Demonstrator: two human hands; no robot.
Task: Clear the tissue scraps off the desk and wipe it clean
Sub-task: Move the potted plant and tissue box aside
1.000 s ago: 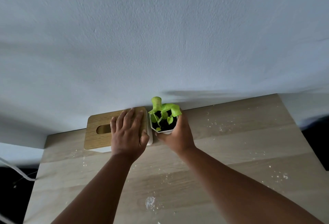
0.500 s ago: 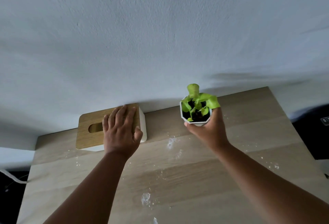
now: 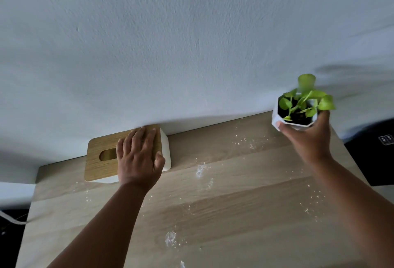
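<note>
Small white tissue scraps (image 3: pixel 200 169) lie scattered over the wooden desk (image 3: pixel 234 210), with a bigger shred (image 3: pixel 170 239) near the front. My left hand (image 3: pixel 138 159) rests flat on the wooden lid of a white tissue box (image 3: pixel 102 156) at the desk's back left, thumb against its right side. My right hand (image 3: pixel 307 137) grips a white faceted pot with a green plant (image 3: pixel 298 107), held above the desk's back right corner.
A pale wall rises directly behind the desk. A white cable (image 3: pixel 10 218) hangs off the left edge. A dark object (image 3: pixel 375 156) stands beside the desk on the right. More fine scraps (image 3: pixel 251 142) dot the back right.
My right hand has lifted the plant pot from beside the tissue box and carried it right, to the back right corner. Scraps where it stood are uncovered. My left hand stays on the box.
</note>
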